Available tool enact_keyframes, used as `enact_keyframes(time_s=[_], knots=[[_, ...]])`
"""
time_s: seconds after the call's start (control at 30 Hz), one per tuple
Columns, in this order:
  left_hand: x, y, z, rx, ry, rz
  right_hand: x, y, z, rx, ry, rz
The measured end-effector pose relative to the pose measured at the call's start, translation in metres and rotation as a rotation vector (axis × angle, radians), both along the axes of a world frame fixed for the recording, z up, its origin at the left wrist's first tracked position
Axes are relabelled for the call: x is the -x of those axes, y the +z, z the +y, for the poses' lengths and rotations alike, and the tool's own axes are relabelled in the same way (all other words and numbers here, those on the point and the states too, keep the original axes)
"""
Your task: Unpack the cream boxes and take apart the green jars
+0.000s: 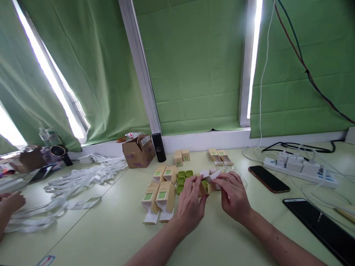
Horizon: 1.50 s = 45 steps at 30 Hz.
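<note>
My left hand [190,201] and my right hand [234,195] meet over a small tan carton [208,181] with a white flap, both with fingers closed on it. Green square caps [183,176] lie just left of it. Two open tan cartons with green labels [158,199] lie near my left hand, two more [165,173] behind them. Upright small boxes [181,156] and two lying cartons [220,156] sit farther back.
A brown cardboard box [138,150] and a black cylinder [159,147] stand by the window ledge. White strips [74,184] pile at left, beside another person's hand [11,203]. A phone [268,178], power strip [301,167] and dark tablet [321,223] lie at right.
</note>
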State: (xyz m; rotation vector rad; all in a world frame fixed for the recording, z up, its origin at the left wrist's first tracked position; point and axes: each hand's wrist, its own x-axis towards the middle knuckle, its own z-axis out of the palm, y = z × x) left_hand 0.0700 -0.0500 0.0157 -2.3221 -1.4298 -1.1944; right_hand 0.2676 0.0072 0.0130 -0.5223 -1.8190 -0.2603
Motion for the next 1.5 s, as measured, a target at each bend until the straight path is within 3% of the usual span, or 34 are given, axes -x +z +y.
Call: enact_keyframes(time_s=[0.43,0.77,1.03,1.23,1.5], knots=[[0.005,-0.003,0.009,-0.082,0.067,-0.128,0.005,0.004,-0.011,-0.009,0.037,0.041],[0.003,-0.004,0.007,-0.115,0.114,-0.038,0.006,0.006,-0.017,-0.088,-0.093,0.128],[0.001,-0.002,0.003,-0.180,0.075,0.119,0.008,0.001,-0.022,-0.117,0.079,-0.018],[-0.002,0.003,-0.001,-0.227,0.062,0.138,0.012,-0.003,-0.015,0.044,0.048,0.059],[-0.002,0.006,-0.002,-0.311,0.048,0.283,0.020,0.005,-0.021,0.482,0.155,0.138]])
